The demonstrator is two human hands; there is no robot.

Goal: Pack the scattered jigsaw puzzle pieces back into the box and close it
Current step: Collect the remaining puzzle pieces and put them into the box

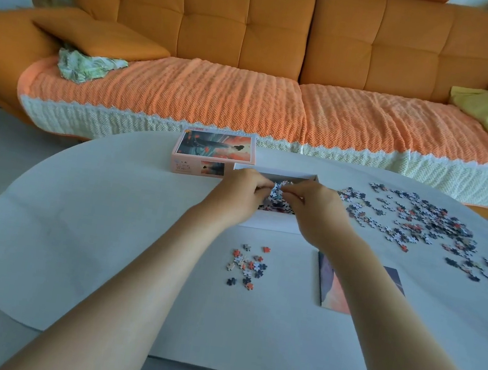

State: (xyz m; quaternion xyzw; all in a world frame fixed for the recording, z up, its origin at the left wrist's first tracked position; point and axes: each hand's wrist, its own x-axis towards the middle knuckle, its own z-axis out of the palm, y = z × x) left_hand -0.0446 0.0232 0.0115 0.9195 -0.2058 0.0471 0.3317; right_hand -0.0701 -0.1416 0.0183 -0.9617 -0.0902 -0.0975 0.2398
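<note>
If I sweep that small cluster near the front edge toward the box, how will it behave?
The small cluster is separate, flat pieces, so it will likely slide and scatter, not roll. On the smooth-looking table, flat pieces may be hard to pinch.

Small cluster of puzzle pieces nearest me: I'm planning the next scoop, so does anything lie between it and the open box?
Nothing visible does. Only bare table separates the small cluster from the near wall of the open box. The left hand and right hand hold pieces over it.

Left hand (243, 191), right hand (312, 209) meeting (fingers (263, 184) pinching)
</note>
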